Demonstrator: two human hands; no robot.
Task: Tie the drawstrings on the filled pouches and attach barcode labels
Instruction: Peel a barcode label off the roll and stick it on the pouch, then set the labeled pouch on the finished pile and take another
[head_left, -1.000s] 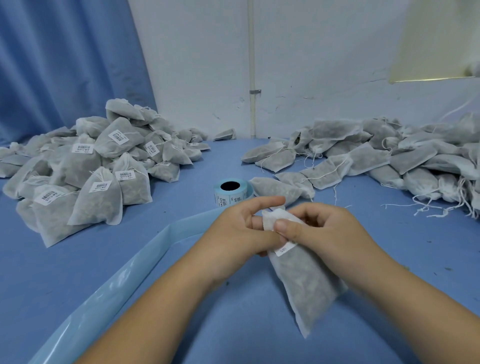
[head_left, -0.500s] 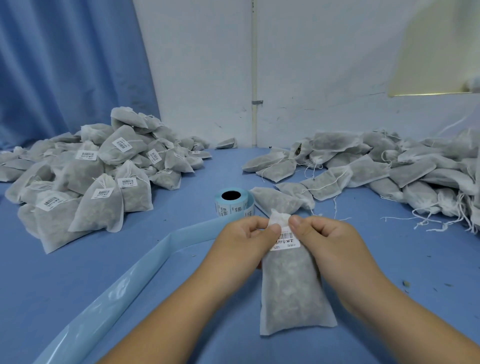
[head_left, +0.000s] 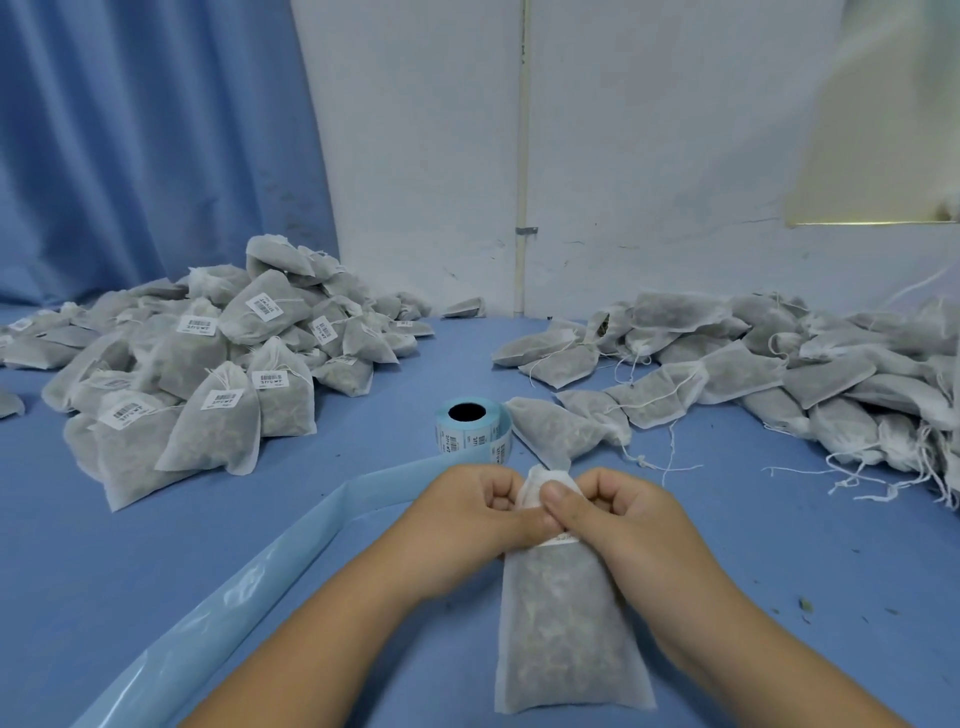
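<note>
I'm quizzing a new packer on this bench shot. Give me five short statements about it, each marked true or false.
1. The left hand and right hand both pinch the top of one pouch. True.
2. The label roll stands inside a box. False: it stands uncovered between the left pile and the right pile.
3. Pouches in the left pile carry barcode labels. True.
4. The right pile's pouches show labels too. False: none shows one, and loose strings trail from them.
5. A backing strip runs from the roll toward the lower left. True.
</note>
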